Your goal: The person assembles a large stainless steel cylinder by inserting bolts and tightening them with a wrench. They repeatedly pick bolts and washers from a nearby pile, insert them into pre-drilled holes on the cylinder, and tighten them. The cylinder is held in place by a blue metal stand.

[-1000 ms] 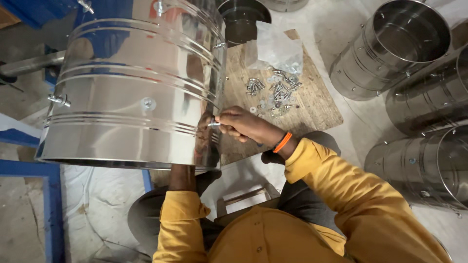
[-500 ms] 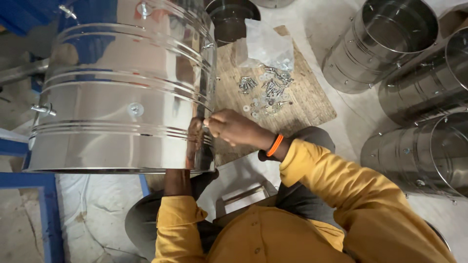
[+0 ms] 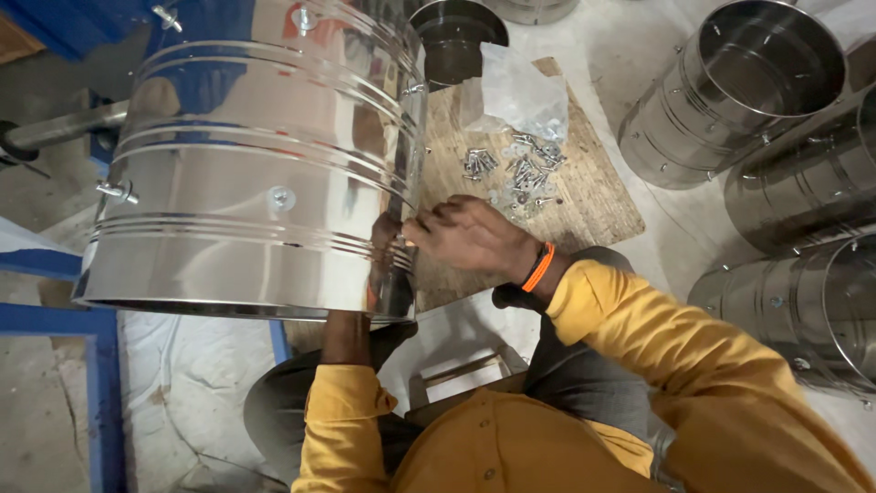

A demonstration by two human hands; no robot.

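Note:
A large shiny steel drum [image 3: 246, 173] lies on its side in front of me, with bolts sticking out of its wall. My right hand [image 3: 470, 239], with an orange wristband, is pinched on a small bolt [image 3: 406, 239] at the drum's right side near the rim. My left forearm [image 3: 347, 333] in a yellow sleeve reaches up under the rim into the drum. The left hand itself is hidden inside.
A wooden board [image 3: 593, 201] just beyond my right hand carries a pile of loose bolts and nuts [image 3: 520, 169] and a clear plastic bag [image 3: 516, 91]. Several more steel drums [image 3: 730, 91] stand at the right. A blue metal frame [image 3: 46, 319] lies at the left.
The view swayed a little and came back. My right hand has stayed pinched at the same spot on the drum's wall, and my left arm has stayed inside.

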